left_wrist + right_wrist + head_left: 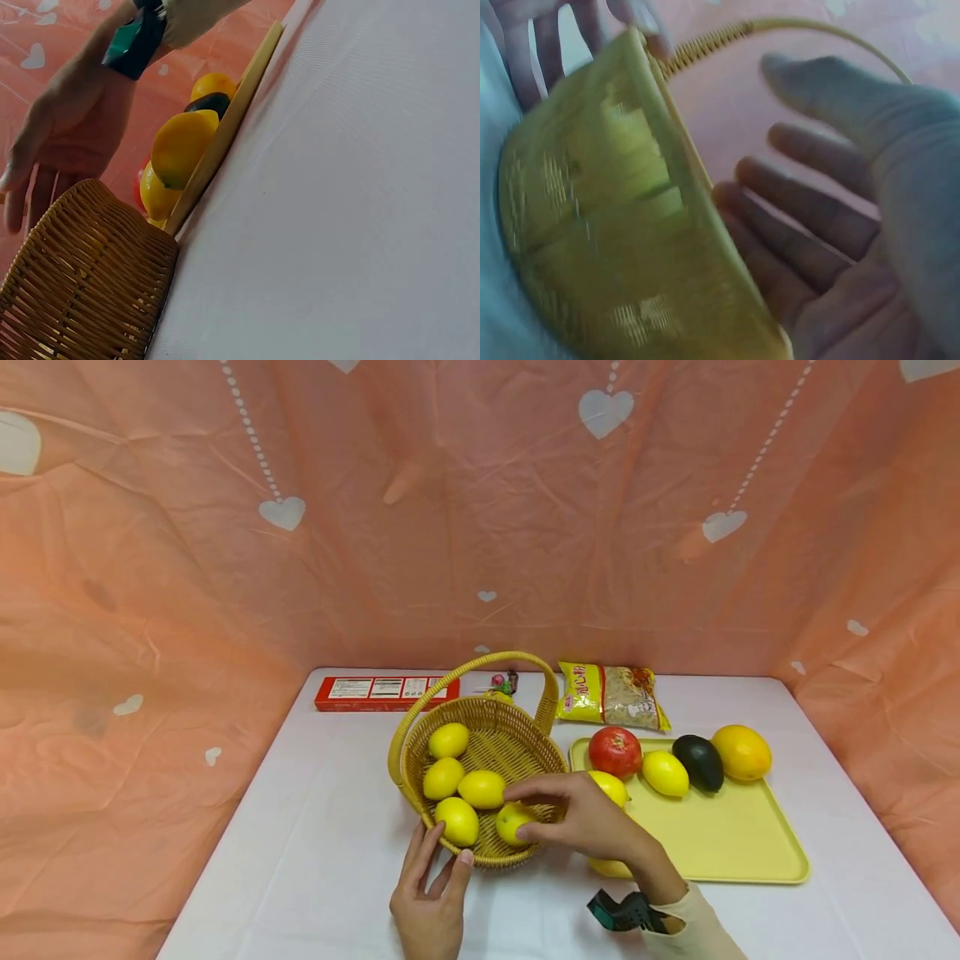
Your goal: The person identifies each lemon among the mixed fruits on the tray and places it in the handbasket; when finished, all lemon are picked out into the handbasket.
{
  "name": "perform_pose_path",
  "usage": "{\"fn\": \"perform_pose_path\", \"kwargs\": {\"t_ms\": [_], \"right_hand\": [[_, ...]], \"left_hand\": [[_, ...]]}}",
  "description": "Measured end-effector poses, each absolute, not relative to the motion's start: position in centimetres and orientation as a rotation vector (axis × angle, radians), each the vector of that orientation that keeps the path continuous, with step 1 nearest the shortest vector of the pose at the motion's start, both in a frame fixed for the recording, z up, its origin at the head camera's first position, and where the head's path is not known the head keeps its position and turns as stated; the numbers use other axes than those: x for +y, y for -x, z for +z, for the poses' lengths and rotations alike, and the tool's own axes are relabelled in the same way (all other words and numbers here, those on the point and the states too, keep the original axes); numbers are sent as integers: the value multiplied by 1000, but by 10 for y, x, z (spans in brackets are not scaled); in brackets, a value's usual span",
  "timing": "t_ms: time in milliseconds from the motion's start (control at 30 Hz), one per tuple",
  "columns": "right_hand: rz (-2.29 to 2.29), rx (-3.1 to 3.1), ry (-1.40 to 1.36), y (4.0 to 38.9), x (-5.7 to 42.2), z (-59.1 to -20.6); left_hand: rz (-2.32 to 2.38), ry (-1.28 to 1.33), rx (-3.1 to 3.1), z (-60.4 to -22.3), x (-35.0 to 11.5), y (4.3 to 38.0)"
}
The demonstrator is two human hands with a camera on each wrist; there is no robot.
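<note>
A wicker basket [525, 727] with a tall arched handle stands on the table, several lemons [448, 740] lying in it. My left hand [431, 902] holds the basket's near rim, thumb and fingers on either side of it. Over the basket's right side reaches my right hand [585, 818], its fingers spread and relaxed. In the head view its thumb overlaps the nearest right lemon [510, 820]; whether they touch I cannot tell. The right wrist view shows that hand [832, 247] with nothing in its grasp, beside the basket wall [607, 225].
To the right lies a yellow tray [720, 843] carrying a pomegranate [615, 752], lemons [665, 774], an avocado [699, 763] and an orange-yellow fruit [741, 752]. Behind are a red box [345, 693], a food bag [611, 693] and small wrapped items [502, 683].
</note>
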State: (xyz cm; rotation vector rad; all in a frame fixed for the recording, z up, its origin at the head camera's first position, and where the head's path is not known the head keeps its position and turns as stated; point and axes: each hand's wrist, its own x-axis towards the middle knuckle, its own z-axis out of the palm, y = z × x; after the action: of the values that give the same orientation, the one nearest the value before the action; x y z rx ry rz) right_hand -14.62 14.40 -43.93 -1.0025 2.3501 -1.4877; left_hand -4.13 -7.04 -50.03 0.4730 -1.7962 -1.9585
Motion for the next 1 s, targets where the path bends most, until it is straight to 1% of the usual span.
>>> {"fn": "perform_pose_path", "kwargs": {"t_ms": [200,433,800,1000], "right_hand": [[-1759,2211,950,143,188,-450],[-1714,2398,792,131,227,-460],[-1488,2647,596,108,256,-470],[-1458,2632,597,102,262,-480]], "left_hand": [[-1950,-479,-1801,-500,-71,41],[-1955,-484,-1807,-499,-71,41],[-1954,-478,-1802,-500,-71,41],[-1958,-482,-1808,-500,-71,41]]}}
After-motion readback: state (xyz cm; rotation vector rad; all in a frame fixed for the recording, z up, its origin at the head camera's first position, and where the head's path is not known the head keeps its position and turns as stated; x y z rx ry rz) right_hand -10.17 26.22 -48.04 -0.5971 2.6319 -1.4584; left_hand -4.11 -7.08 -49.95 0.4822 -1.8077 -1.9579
